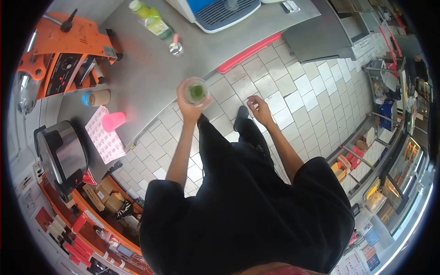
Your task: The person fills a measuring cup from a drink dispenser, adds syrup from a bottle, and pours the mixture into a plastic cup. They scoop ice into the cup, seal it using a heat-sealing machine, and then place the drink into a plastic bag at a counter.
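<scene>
My left hand (186, 101) is wrapped around a clear cup (195, 93) and holds it over the counter's front edge. Green leafy bits show inside the cup, seen from above. Over the tiled floor hangs my right hand (258, 110), away from the counter, its fingers curled and nothing visible in them. Beyond the cup, on the steel counter (151, 87), are a small metal jigger-like cup (175, 48) with a pinkish piece above it and a green-labelled bottle (152, 19).
An orange machine (68, 46) stands at the left. A pink cup (113, 121) is on printed paper (104, 137), near a brown jar with a blue lid (96, 97). A drip-tray machine (224, 16) sits at the back. Shelving (366, 137) lines the right.
</scene>
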`<state>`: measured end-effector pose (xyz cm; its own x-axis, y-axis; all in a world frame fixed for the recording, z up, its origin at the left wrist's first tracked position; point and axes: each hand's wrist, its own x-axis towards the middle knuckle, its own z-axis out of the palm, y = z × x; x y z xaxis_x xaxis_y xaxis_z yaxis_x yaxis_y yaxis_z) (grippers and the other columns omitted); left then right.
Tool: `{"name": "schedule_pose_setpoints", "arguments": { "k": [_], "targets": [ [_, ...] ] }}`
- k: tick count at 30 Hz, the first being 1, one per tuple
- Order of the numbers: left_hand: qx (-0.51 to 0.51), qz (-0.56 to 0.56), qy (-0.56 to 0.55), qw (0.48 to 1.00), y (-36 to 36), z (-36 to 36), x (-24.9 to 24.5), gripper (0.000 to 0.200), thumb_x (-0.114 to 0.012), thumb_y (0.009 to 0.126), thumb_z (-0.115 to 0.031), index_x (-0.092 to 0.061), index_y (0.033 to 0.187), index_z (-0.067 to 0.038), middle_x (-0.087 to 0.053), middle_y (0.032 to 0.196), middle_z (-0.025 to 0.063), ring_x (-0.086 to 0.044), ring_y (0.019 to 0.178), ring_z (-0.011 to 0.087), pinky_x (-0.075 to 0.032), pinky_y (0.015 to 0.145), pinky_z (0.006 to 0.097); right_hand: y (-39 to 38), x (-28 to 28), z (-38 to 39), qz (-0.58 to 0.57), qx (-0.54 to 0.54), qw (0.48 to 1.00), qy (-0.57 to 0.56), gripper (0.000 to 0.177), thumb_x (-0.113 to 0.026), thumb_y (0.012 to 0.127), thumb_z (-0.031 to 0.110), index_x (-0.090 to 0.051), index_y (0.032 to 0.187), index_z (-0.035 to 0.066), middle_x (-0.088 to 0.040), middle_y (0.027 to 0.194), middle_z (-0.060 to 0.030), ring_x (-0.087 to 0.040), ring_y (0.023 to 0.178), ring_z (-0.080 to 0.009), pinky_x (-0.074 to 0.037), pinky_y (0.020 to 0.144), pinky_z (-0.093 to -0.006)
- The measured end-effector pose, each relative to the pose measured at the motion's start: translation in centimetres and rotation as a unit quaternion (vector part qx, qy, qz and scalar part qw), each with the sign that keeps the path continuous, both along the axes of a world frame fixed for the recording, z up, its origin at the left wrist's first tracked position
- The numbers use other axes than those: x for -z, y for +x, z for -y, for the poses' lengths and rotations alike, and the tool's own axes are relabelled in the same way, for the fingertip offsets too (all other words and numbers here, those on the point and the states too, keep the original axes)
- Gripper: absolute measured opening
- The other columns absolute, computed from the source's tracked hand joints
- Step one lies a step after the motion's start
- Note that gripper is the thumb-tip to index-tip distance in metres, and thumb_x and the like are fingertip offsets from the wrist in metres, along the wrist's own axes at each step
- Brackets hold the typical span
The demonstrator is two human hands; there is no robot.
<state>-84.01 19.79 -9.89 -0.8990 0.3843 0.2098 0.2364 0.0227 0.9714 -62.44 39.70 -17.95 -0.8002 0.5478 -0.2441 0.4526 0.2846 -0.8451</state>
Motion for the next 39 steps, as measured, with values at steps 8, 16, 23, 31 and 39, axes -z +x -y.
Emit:
{"name": "schedule_pose_setpoints", "arguments": {
  "k": [8,16,23,31,39],
  "targets": [
    [0.065,0.067,0.016,0.996,8.8,-8.6,9.1,0.093,-0.099,0.056,-0.016,-0.049,0.133,-0.001,-0.057,0.132,0.012,-0.057,0.12,0.0214,-0.046,0.105,0.0354,-4.4,16.3,-8.6,-0.025,0.074,0.948,-0.308,0.028,-0.052,0.103,0.023,-0.054,0.123,0.004,-0.068,0.118,-0.0132,-0.067,0.107,-0.0232,-0.054,0.089,-0.0396],
    [0.174,0.102,-0.021,0.979,5.1,-10.1,27.0,0.094,-0.1,0.054,-0.02,-0.051,0.132,-0.001,-0.058,0.137,0.0133,-0.056,0.126,0.0223,-0.045,0.107,0.0366,-13.9,28.8,-10.4,-0.163,0.096,0.858,-0.477,0.021,-0.044,0.104,0.018,-0.046,0.122,0.007,-0.061,0.125,-0.0177,-0.061,0.12,-0.0303,-0.05,0.101,-0.0438],
    [0.285,-0.046,-0.071,0.955,-0.6,-10.0,36.2,0.093,-0.101,0.05,-0.028,-0.057,0.13,-0.007,-0.052,0.145,0.0154,-0.045,0.139,0.0306,-0.04,0.113,0.0442,-14.6,32.7,-12.2,-0.307,-0.029,0.881,-0.359,0.019,-0.042,0.091,0.0,-0.044,0.108,0.008,-0.064,0.111,-0.0177,-0.066,0.104,-0.0279,-0.051,0.093,-0.0408],
    [0.261,-0.046,0.08,0.961,-3.6,-11.5,35.6,0.104,-0.104,0.043,-0.025,-0.053,0.131,-0.004,-0.058,0.134,0.0136,-0.05,0.135,0.0305,-0.042,0.11,0.0412,-18.6,27.3,-14.4,-0.435,-0.133,0.86,-0.23,0.015,-0.044,0.087,-0.006,-0.043,0.097,0.006,-0.067,0.095,-0.016,-0.07,0.092,-0.0248,-0.054,0.083,-0.0367],
    [0.281,-0.135,0.111,0.944,-7.1,-11.4,32.7,0.111,-0.104,0.038,-0.026,-0.051,0.132,-0.003,-0.057,0.138,0.0198,-0.055,0.13,0.0305,-0.045,0.108,0.0429,-23.1,28.3,-22.4,-0.245,-0.303,0.912,0.129,0.015,-0.06,0.089,0.011,-0.062,0.101,0.001,-0.072,0.097,-0.0125,-0.071,0.097,-0.0262,-0.053,0.091,-0.0384]
  ]
}}
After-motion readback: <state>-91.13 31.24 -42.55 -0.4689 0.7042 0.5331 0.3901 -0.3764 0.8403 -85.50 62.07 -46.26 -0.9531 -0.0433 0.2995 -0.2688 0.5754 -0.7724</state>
